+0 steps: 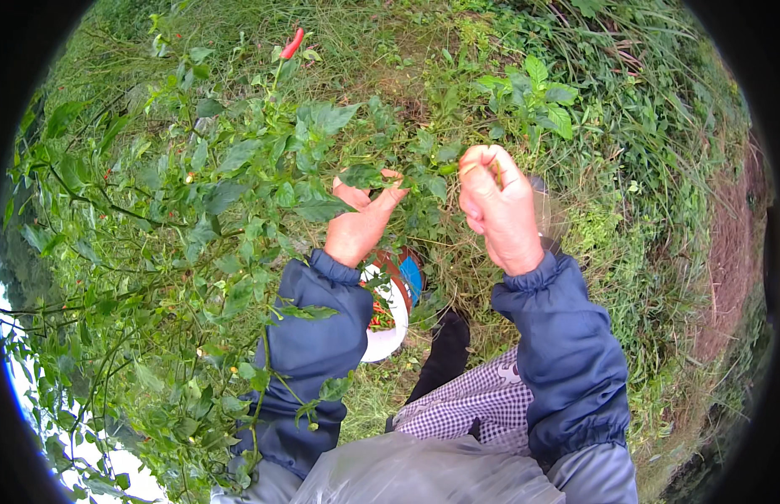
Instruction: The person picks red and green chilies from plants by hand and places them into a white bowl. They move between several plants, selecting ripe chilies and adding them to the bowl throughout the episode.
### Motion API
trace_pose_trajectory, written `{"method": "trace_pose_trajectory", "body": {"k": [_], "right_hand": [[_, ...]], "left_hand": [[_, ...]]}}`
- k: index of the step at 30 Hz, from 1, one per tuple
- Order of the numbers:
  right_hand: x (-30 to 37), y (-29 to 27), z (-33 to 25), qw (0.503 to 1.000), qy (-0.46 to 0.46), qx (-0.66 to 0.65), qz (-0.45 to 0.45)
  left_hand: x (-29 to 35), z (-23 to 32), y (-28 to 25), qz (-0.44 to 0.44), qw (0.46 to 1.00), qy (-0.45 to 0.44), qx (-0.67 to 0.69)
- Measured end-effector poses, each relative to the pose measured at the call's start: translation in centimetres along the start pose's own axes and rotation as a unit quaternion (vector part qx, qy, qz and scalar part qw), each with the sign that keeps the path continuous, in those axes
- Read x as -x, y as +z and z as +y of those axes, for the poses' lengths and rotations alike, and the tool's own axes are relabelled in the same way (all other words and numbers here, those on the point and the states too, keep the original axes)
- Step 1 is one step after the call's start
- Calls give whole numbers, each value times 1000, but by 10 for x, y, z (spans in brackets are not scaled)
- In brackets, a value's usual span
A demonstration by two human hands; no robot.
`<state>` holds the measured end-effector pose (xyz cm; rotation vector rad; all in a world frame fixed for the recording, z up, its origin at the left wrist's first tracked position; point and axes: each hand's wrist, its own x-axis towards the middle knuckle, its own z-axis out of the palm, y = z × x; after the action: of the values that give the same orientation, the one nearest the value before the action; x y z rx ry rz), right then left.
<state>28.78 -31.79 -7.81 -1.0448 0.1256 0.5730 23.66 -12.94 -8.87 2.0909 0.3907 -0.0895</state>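
Item: slender green piece [498, 173], thin, held at the right of the plant. I judge it easily lost in the grass should the pinch slacken.

Item: right hand [503, 206], fingers curled in to the thumb, pinching that piece; its far end is hidden from me.

Item: pepper plant [239, 154], leafy, filling the left side and reaching between the hands. A hard pull could, I think, snap a twig or tear leaves.

Item: left hand [363, 225], thumb and fingers reaching around foliage; leaves cover part of it, so I cannot tell whether it grips. A blind grip risks bruising whatever lies behind.

Item: left sleeve [327, 336], dark blue, a twig crossing it; snagging there could drag the branch along.

Item: white-rimmed container [396, 336], on the ground below the left hand, small red and green pods [379, 317] inside. A careless step by the dark boot [445, 353], just beside it, could tip it.

Item: red pepper [293, 44], far left, upright on its branch, well apart from both hands; likely to drop if the plant is shaken.
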Motion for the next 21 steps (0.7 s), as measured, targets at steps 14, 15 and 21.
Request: {"method": "trace_pose_trajectory", "body": {"k": [14,15,21], "right_hand": [[3,8,0,913,193,-338,-125],[4,10,-1,895,194,-372,-154],[2,-14,-14,908,13,-370,-194]], "left_hand": [[-7,10,-4,-13,996,25,87],[-14,9,-6,-50,992,107,38],[-26,4,-11,23,951,-27,308]]}}
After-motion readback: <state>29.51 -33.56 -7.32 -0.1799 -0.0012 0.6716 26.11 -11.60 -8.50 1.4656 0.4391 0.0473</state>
